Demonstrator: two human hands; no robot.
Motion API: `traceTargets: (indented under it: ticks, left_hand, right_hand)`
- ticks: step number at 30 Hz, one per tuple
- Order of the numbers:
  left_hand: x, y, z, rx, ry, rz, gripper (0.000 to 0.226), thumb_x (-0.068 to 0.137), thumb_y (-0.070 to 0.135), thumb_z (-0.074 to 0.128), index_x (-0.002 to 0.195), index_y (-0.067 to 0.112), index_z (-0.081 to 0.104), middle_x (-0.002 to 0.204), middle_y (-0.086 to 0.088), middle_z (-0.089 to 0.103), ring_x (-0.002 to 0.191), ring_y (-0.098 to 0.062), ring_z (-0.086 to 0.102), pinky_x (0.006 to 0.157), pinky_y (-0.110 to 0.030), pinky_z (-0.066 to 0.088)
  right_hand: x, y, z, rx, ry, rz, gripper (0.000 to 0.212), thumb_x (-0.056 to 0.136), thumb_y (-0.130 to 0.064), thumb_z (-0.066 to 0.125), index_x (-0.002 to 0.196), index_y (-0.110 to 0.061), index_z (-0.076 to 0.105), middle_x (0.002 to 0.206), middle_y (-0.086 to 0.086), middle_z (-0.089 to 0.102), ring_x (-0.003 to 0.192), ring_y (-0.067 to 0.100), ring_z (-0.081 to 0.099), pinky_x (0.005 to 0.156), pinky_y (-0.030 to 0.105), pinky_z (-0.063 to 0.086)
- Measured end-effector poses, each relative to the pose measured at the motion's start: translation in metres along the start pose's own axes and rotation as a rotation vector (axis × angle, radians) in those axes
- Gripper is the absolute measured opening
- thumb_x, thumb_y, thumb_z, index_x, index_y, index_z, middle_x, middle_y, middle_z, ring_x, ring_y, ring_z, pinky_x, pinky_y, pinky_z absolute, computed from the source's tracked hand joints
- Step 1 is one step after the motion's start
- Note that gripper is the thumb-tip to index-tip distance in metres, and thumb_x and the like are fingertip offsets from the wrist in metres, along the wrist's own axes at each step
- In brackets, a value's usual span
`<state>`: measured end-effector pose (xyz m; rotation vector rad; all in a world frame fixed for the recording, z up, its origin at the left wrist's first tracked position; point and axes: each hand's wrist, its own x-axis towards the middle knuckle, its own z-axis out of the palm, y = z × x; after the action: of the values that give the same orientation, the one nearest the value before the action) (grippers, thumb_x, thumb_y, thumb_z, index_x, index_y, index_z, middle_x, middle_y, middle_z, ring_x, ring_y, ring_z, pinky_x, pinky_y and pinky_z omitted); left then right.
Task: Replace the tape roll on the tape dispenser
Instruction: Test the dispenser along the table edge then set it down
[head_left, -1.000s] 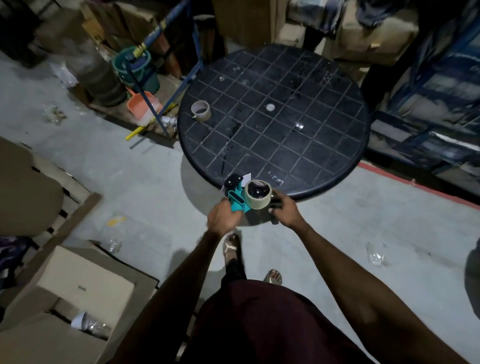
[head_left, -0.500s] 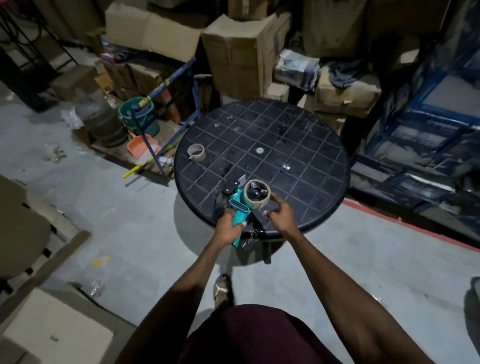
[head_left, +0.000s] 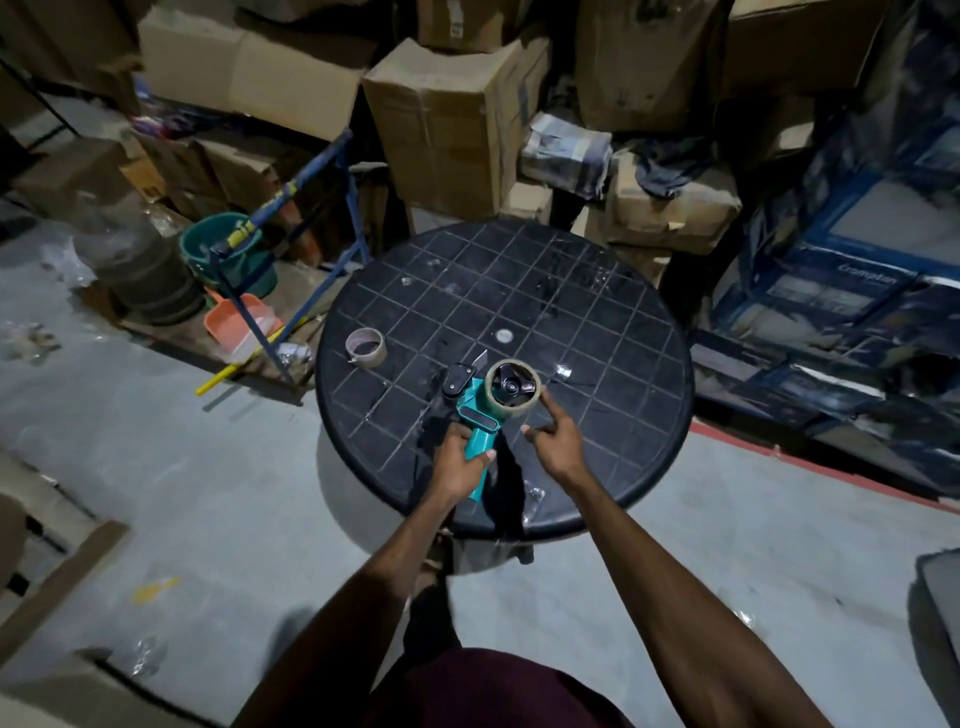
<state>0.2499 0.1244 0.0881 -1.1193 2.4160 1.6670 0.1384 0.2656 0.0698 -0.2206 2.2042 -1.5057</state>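
Observation:
A teal tape dispenser (head_left: 475, 415) with a black head is held above the round black table (head_left: 613, 364). My left hand (head_left: 460, 462) grips its handle. A tan tape roll (head_left: 513, 388) sits on the dispenser's black hub. My right hand (head_left: 556, 439) is just right of the roll, its index finger stretched out and touching the roll's rim, thumb spread apart. A second, thin tape roll (head_left: 366, 347) lies on the table's left side.
Stacked cardboard boxes (head_left: 447, 119) stand behind the table. A green bucket (head_left: 228, 254), an orange dustpan (head_left: 236, 325) and a blue metal frame (head_left: 291, 218) are at the left. Blue cartons (head_left: 852, 280) fill the right. Grey concrete floor surrounds the table.
The dispenser with its roll has moved from the table's near edge to above the table. My right hand has let go of the roll, with only its index finger touching it now.

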Motion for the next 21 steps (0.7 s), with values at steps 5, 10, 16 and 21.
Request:
traceTargets:
  ticks: [5, 10, 16, 21]
  left_hand:
    - [0.077, -0.004, -0.018, 0.015, -0.048, 0.016, 0.040, 0.080, 0.024, 0.077, 0.106, 0.015, 0.049, 0.100, -0.006, 0.066, 0.090, -0.025, 0.067, 0.083, -0.043, 0.057]
    - [0.134, -0.001, -0.035, 0.027, -0.092, 0.004, 0.038, 0.083, 0.018, 0.078, 0.106, 0.016, 0.048, 0.101, -0.007, 0.065, 0.092, -0.026, 0.066, 0.083, -0.038, 0.054]
    - [0.183, -0.005, -0.040, 0.042, -0.153, -0.043, 0.039, 0.081, 0.020, 0.079, 0.107, 0.018, 0.050, 0.101, -0.003, 0.066, 0.092, -0.022, 0.066, 0.085, -0.039, 0.055]
    - [0.206, -0.001, -0.034, 0.050, -0.156, -0.048, 0.038, 0.079, 0.023, 0.081, 0.104, 0.021, 0.053, 0.098, -0.001, 0.069, 0.089, -0.020, 0.067, 0.082, -0.039, 0.055]
  right_hand:
    - [0.056, -0.021, 0.029, -0.007, 0.065, 0.032, 0.077, 0.093, -0.003, 0.068, 0.155, -0.033, 0.036, 0.078, 0.004, 0.064, 0.051, 0.005, 0.046, 0.050, 0.018, 0.044]
    - [0.101, -0.038, 0.061, -0.024, 0.151, 0.064, 0.080, 0.089, 0.001, 0.070, 0.157, -0.026, 0.036, 0.126, 0.028, 0.064, 0.066, 0.021, 0.058, 0.071, 0.048, 0.059]
    - [0.139, -0.044, 0.082, 0.008, 0.202, 0.141, 0.081, 0.089, -0.002, 0.072, 0.157, -0.025, 0.035, 0.109, 0.021, 0.072, 0.071, 0.016, 0.063, 0.065, 0.023, 0.057]
    - [0.161, -0.048, 0.081, 0.021, 0.219, 0.148, 0.077, 0.092, -0.009, 0.072, 0.156, -0.030, 0.036, 0.084, 0.019, 0.070, 0.068, 0.015, 0.060, 0.064, 0.015, 0.052]
